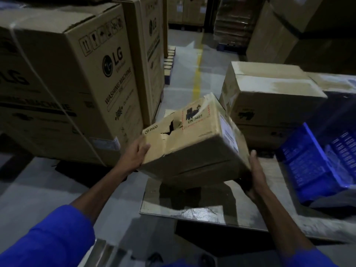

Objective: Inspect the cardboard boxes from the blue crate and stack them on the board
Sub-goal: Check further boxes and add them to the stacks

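The small box [194, 139] is up in the air, held between two hands, and it is tipped: its left end sits lower and nearer, and its far right corner points up. Its long side runs from near left to far right. The top has a torn hole close to the left end. The left hand [137, 153] holds the near left corner, with the thumb on top and the fingers curled under the edge. The right hand [254, 176] is at the lower right end, with the thumb up along the side and the fingers tucked below, so the box is squeezed from both ends. Right under the box lies the flat board [192, 207], and the box's dark shadow falls on it. So the way to go looks like straight down, and the box should be made level first. The left hand is nearer to the board's left edge. At the far right of the board, two bigger boxes [269, 105] are stacked, just beside the held box. The blue crate [308, 162] sits to the right, tipped on its side. Tall washing machine boxes [67, 83] stand at the far left, well apart from the board.
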`<move>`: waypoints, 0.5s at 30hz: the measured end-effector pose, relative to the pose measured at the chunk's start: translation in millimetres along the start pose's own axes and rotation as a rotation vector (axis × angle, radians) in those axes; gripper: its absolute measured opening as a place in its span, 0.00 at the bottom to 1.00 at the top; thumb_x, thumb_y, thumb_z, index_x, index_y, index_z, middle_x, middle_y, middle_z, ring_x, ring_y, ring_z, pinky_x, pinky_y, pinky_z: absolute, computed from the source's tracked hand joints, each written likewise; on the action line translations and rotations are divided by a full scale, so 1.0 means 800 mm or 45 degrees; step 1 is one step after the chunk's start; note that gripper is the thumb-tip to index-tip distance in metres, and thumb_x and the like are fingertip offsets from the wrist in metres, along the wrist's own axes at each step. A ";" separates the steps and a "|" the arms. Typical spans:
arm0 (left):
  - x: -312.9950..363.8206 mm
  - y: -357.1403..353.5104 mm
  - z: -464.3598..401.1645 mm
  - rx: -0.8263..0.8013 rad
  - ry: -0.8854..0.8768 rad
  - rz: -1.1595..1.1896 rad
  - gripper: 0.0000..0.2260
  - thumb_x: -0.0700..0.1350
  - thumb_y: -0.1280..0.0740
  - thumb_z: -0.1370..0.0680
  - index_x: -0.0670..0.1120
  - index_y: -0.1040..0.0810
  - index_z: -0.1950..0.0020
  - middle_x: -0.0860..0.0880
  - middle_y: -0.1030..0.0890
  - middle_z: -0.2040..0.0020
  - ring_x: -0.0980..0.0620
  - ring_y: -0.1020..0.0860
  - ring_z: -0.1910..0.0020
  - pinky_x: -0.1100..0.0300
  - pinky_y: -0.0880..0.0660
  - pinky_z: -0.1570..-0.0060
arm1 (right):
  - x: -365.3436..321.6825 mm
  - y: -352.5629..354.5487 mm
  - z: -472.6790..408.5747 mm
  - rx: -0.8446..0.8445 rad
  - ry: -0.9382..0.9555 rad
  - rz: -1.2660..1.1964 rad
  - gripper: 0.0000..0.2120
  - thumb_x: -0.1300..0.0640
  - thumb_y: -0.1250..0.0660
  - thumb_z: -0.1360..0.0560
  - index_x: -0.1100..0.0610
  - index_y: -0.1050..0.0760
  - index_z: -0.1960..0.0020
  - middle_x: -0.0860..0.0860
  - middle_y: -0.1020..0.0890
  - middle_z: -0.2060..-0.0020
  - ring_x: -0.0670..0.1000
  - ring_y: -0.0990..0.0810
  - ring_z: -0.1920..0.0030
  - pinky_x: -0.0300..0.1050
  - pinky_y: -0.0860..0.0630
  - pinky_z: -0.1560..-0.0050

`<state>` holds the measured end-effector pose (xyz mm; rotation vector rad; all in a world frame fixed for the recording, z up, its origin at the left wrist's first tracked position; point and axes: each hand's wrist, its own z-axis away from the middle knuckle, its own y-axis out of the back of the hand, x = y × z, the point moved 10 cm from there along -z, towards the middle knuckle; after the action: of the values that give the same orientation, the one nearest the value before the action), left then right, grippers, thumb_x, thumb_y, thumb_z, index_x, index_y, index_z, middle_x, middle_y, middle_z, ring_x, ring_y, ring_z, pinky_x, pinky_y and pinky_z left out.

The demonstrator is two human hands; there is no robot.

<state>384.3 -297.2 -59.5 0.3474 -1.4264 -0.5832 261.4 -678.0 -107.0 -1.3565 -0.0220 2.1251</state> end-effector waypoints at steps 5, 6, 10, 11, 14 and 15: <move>-0.005 -0.070 0.003 -0.283 0.013 0.130 0.21 0.65 0.43 0.18 0.56 0.18 0.39 0.50 0.16 0.50 0.52 0.19 0.51 0.48 0.19 0.51 | -0.064 0.002 0.018 0.000 0.132 0.021 0.31 0.31 0.42 0.22 0.53 0.21 0.34 0.58 0.17 0.36 0.60 0.20 0.33 0.59 0.23 0.35; -0.011 -0.082 0.001 -0.304 0.109 0.256 0.20 0.65 0.41 0.18 0.54 0.16 0.43 0.49 0.15 0.51 0.52 0.17 0.50 0.44 0.18 0.48 | -0.073 -0.002 0.020 0.002 0.147 0.107 0.28 0.31 0.43 0.20 0.52 0.20 0.36 0.57 0.17 0.37 0.58 0.20 0.34 0.59 0.24 0.34; 0.006 -0.101 0.006 -0.345 0.406 0.659 0.27 0.69 0.46 0.19 0.53 0.18 0.37 0.48 0.14 0.43 0.47 0.18 0.42 0.49 0.19 0.48 | -0.096 -0.020 0.031 -0.004 0.175 0.376 0.26 0.32 0.44 0.19 0.49 0.19 0.38 0.56 0.17 0.38 0.55 0.20 0.36 0.59 0.27 0.32; 0.021 -0.098 0.008 -0.359 0.418 0.716 0.32 0.74 0.48 0.23 0.54 0.18 0.37 0.49 0.14 0.44 0.48 0.18 0.43 0.49 0.20 0.50 | -0.099 -0.025 0.033 -0.003 0.176 0.424 0.26 0.32 0.43 0.20 0.48 0.19 0.38 0.54 0.16 0.39 0.55 0.20 0.37 0.59 0.26 0.33; 0.065 -0.082 0.006 -0.395 0.390 0.756 0.36 0.80 0.46 0.31 0.58 0.18 0.39 0.49 0.14 0.43 0.46 0.18 0.44 0.44 0.21 0.49 | -0.112 -0.042 0.034 -0.033 0.197 0.524 0.24 0.31 0.38 0.27 0.46 0.20 0.40 0.49 0.15 0.44 0.53 0.19 0.40 0.55 0.23 0.43; 0.077 -0.079 0.004 -0.403 0.380 0.702 0.35 0.80 0.43 0.31 0.58 0.18 0.39 0.49 0.14 0.42 0.44 0.18 0.44 0.41 0.21 0.47 | -0.116 -0.050 0.033 -0.056 0.200 0.547 0.26 0.33 0.35 0.28 0.47 0.21 0.38 0.49 0.16 0.42 0.54 0.19 0.40 0.55 0.23 0.44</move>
<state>372.6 -382.8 -43.7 -0.2048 -1.0550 -0.2795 285.7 -683.6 -5.1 -1.6693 0.3143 2.3623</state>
